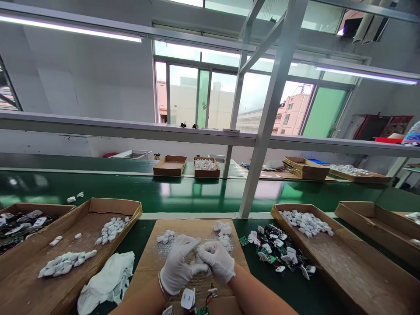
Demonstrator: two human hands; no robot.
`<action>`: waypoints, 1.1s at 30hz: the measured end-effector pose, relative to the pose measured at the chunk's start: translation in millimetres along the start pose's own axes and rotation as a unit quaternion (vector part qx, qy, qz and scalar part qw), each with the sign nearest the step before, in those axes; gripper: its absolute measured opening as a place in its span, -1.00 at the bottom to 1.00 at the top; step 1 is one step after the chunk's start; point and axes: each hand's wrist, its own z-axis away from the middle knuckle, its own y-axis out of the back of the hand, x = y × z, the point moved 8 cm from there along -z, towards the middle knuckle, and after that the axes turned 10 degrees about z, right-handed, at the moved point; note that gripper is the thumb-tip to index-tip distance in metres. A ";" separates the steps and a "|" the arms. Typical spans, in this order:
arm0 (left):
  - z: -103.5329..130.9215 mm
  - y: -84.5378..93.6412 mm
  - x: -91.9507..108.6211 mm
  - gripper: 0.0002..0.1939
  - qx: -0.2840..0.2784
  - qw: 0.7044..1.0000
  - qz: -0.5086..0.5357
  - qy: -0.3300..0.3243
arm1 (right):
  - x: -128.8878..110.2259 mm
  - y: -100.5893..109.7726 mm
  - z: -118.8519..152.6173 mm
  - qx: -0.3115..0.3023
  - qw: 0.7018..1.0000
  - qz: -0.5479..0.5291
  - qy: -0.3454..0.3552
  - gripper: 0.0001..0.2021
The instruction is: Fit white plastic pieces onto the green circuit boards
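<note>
My left hand (179, 264) and my right hand (218, 261), both in white gloves, meet over a cardboard sheet (147, 271). Their fingertips are pinched close together; whatever lies between them is hidden by the gloves. Beyond my hands, small white plastic pieces (166, 236) sit in a group at the left of the sheet, and more white pieces (223, 232) lie at the right. Nearer to me, below my wrists, is a white plastic housing (188, 299) beside a green circuit board (203, 310) with wires.
A heap of wired circuit boards (278, 249) lies right of the sheet. Shallow cardboard trays with white pieces flank it, one left (74, 295) and one right (370, 267). A white cloth (108, 280) lies at left. A metal post (262, 127) rises ahead by the green conveyor (197, 192).
</note>
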 end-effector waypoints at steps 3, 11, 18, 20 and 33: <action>-0.4 -2.1 -0.2 -0.44 -0.005 1.000 -0.018 0.006 | -3.1 2.8 0.7 0.035 0.999 0.040 -0.009 -0.55; 4.5 0.9 -13.7 -0.48 0.037 0.999 0.016 0.034 | -19.8 -2.0 3.4 0.033 0.999 0.026 0.008 -0.50; 8.1 -2.5 -24.3 -0.49 0.022 0.997 0.024 0.076 | -24.2 -3.8 4.4 0.017 0.999 0.004 0.028 -0.54; 7.9 -2.9 -23.4 -0.50 0.022 0.997 0.030 0.069 | -23.4 -3.9 4.5 0.008 1.000 -0.003 0.024 -0.53; 6.0 -17.7 -17.3 -0.52 -0.048 0.998 0.004 0.037 | -15.0 10.6 -1.8 0.062 0.998 0.007 0.019 -0.55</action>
